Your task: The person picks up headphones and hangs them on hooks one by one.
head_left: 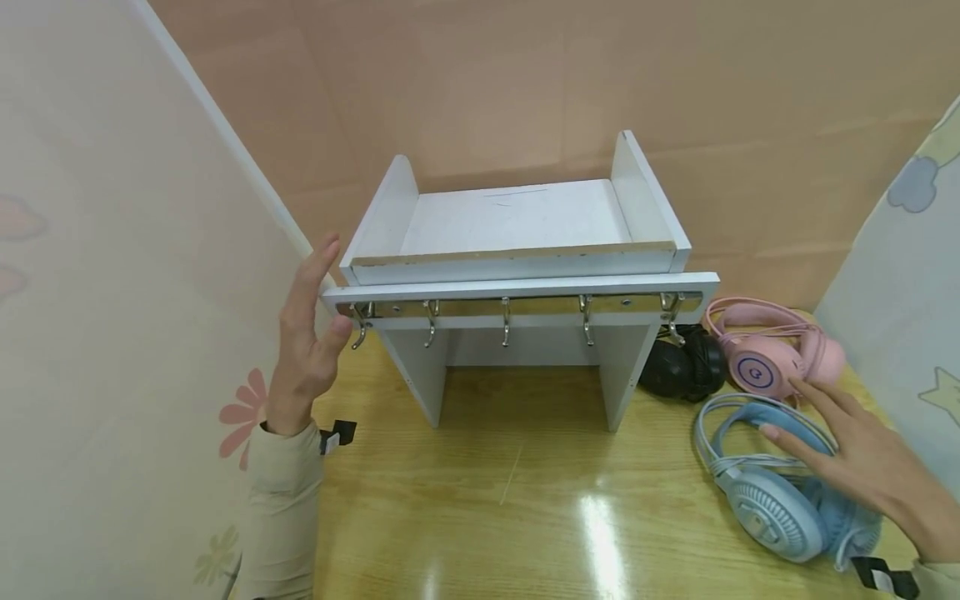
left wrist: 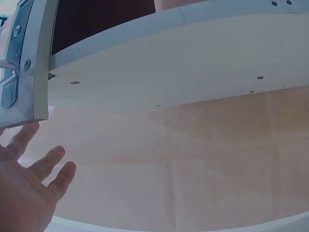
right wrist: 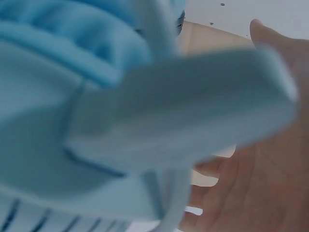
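A white wooden shelf unit (head_left: 517, 265) stands on the table, with a board of metal hooks (head_left: 506, 310) along its front. My left hand (head_left: 306, 354) is at the left end of that board, thumb and fingers apart. In the left wrist view the fingers (left wrist: 57, 175) lie straight just below the board's end (left wrist: 36, 92); whether they touch it I cannot tell. My right hand (head_left: 862, 450) hovers above light blue headphones (head_left: 776, 510) with its fingers spread. The right wrist view shows the blue earcup (right wrist: 43, 130) up close, with the open palm (right wrist: 270, 183) beside it.
Pink headphones (head_left: 761, 367) lie behind the blue ones, by the right wall panel (head_left: 911, 308). Black headphones (head_left: 684, 367) sit against the unit's right leg. A white patterned panel (head_left: 135, 333) borders the wooden table (head_left: 465, 508) on the left.
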Demonstrator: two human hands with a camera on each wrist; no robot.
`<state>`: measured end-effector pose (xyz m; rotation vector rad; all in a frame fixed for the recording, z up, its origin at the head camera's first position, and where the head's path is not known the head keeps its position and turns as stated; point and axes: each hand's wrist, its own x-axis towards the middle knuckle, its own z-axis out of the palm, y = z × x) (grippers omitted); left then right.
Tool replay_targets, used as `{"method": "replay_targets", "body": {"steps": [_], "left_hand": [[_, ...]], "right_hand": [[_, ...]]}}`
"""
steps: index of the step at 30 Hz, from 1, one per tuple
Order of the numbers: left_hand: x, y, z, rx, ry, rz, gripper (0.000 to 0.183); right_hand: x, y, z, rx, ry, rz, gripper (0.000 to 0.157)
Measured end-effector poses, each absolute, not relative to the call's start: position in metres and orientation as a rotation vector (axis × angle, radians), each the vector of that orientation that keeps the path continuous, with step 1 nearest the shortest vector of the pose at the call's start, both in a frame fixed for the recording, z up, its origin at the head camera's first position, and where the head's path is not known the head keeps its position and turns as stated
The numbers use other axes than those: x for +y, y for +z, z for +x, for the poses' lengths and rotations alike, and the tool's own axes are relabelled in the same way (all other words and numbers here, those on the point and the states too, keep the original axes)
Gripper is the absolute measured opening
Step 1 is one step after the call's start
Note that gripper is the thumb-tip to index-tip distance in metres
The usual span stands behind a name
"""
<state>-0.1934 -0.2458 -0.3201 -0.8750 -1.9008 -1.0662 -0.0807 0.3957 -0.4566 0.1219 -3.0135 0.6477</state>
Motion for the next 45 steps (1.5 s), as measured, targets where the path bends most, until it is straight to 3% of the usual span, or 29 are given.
{"method": "replay_targets", "body": {"steps": [9,17,34,45], "left_hand": [[-0.224,-0.316,-0.2,-1.84,-1.105,-0.945,0.094],[-0.225,-0.305,-0.188,-1.774,-1.161,-0.918,0.089],[-0.212,-0.295,-0.192,-1.63,-1.284,-0.872,0.036],[-0.22,-0.305,-0.209,-1.636,-1.411,-0.887,0.03]], "right_hand": [[0.412,-0.456,-0.068,-3.081,0.636,0.045,0.094],[0.403,-0.461,-0.078,-3.088,0.708,0.1,0.092],[0.42,-0.476,-0.084,-3.11,0.758,0.059,0.088],[0.424,-0.481,-0.087,-3.127,0.765,0.039,0.088]]}}
